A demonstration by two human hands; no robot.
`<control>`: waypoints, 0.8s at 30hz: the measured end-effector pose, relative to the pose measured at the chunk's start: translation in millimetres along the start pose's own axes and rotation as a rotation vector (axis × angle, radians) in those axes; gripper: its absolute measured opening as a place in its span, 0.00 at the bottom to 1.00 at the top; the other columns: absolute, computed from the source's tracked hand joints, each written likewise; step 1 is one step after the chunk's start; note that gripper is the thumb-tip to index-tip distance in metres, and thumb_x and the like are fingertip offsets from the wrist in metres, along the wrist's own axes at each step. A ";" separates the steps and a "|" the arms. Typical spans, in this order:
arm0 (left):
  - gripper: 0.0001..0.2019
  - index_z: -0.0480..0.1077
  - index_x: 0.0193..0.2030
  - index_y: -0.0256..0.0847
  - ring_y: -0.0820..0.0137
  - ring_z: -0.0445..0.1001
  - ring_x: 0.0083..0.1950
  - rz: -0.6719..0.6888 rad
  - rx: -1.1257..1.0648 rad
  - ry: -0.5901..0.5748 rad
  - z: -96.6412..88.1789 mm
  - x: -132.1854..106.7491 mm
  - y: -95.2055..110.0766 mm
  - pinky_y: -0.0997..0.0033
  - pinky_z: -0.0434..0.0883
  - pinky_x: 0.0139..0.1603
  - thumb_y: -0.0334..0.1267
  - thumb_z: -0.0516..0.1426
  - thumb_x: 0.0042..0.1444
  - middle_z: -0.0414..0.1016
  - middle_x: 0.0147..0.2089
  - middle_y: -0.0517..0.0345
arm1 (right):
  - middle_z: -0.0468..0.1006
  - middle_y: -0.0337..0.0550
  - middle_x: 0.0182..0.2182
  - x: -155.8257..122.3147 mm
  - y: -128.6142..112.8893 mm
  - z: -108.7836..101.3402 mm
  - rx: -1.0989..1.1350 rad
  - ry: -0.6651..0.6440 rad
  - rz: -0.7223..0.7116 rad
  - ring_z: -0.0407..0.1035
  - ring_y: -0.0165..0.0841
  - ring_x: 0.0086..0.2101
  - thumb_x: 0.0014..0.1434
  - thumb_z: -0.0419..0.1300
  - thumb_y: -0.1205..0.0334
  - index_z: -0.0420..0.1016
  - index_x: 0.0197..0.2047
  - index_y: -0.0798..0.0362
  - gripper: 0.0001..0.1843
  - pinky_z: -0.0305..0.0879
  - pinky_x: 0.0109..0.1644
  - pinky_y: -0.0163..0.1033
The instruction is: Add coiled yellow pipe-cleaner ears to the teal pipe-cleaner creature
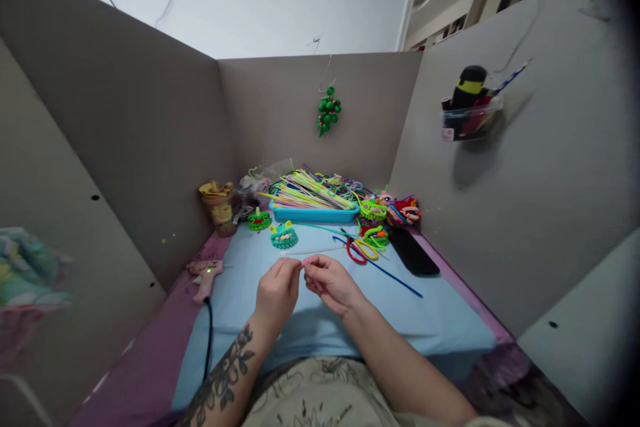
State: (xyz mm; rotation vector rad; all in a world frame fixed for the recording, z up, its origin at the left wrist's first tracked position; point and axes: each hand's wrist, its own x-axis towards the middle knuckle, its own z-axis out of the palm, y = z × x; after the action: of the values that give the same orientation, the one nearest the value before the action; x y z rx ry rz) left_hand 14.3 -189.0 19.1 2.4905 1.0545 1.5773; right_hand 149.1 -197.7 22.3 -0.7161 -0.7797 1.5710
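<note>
My left hand (278, 288) and my right hand (330, 281) meet fingertip to fingertip over the front of the blue cloth. Both are closed in a pinch on a small pink piece (305, 261), mostly hidden by the fingers, so its kind is unclear. Just beyond them lies a thin pale stick (315, 250). A teal fuzzy animal-face figure (284, 235) sits behind my left hand, with a green one (259, 219) farther left. To the right of my right hand are scissors (361, 251) with red and yellow handles and a dark blue pipe cleaner (395, 279).
A blue tray (315, 215) heaped with colourful pipe cleaners stands at the back. A pink glue gun (206, 278) with a black cord lies left, near a patterned cup (220, 212). A black phone (414, 253) rests right. Grey panels (320, 153) enclose three sides.
</note>
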 end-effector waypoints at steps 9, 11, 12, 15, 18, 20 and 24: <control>0.09 0.67 0.27 0.38 0.78 0.57 0.20 -0.673 -0.603 -0.053 5.1 6.5 7.3 0.80 0.55 0.20 0.40 0.55 0.54 0.59 0.18 0.66 | 0.70 0.34 0.22 1.9 2.3 -2.8 -0.307 0.019 -0.317 0.61 0.26 0.24 0.43 0.69 0.61 0.74 0.30 0.54 0.11 0.57 0.29 0.33; 0.10 0.65 0.25 0.37 0.81 0.51 0.17 -0.834 -0.868 -0.089 4.8 8.6 8.4 0.82 0.49 0.17 0.41 0.57 0.51 0.55 0.16 0.69 | 0.72 0.35 0.24 3.1 -1.0 -6.3 -0.351 -0.010 -0.354 0.64 0.27 0.26 0.45 0.68 0.61 0.74 0.31 0.53 0.10 0.60 0.32 0.34; 0.10 0.64 0.25 0.37 0.83 0.48 0.16 -0.909 -1.001 -0.117 3.6 9.9 8.7 0.83 0.46 0.15 0.40 0.59 0.49 0.54 0.16 0.69 | 0.72 0.35 0.25 3.6 -2.9 -8.0 -0.365 -0.029 -0.363 0.65 0.28 0.27 0.45 0.68 0.61 0.74 0.31 0.53 0.10 0.61 0.33 0.34; 0.09 0.62 0.25 0.35 0.86 0.43 0.15 -1.145 -1.391 -0.297 -3.6 15.0 8.8 0.86 0.40 0.13 0.34 0.61 0.45 0.53 0.17 0.70 | 0.75 0.37 0.26 3.9 -8.6 -12.3 -0.387 -0.092 -0.365 0.68 0.30 0.29 0.45 0.68 0.60 0.74 0.31 0.52 0.09 0.64 0.35 0.36; 0.06 0.63 0.27 0.34 0.88 0.42 0.15 -1.310 -1.585 -0.490 -11.1 19.7 8.5 0.89 0.38 0.12 0.28 0.59 0.45 0.54 0.20 0.69 | 0.76 0.39 0.27 2.4 -12.8 -14.8 -0.425 -0.142 -0.350 0.69 0.31 0.29 0.46 0.68 0.60 0.76 0.33 0.52 0.09 0.65 0.35 0.37; 0.04 0.63 0.29 0.33 0.88 0.42 0.15 -1.354 -1.608 -0.558 -14.0 21.3 8.5 0.90 0.38 0.11 0.26 0.56 0.48 0.54 0.22 0.67 | 0.76 0.39 0.27 0.7 -14.9 -16.2 -0.466 -0.163 -0.361 0.70 0.31 0.29 0.47 0.68 0.61 0.77 0.35 0.51 0.10 0.66 0.36 0.38; 0.02 0.63 0.30 0.32 0.88 0.43 0.15 -1.396 -1.640 -0.636 -15.0 20.7 9.0 0.91 0.38 0.11 0.26 0.52 0.53 0.51 0.23 0.67 | 0.74 0.39 0.29 -3.0 -19.9 -18.9 -0.565 -0.238 -0.445 0.69 0.31 0.31 0.51 0.65 0.62 0.77 0.42 0.48 0.12 0.65 0.38 0.39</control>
State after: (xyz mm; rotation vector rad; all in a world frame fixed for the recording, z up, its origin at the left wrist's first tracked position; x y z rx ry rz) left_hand 12.5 -189.8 46.1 0.5828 0.5364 0.4854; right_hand 176.3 -197.1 27.4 -0.6947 -1.4834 1.0399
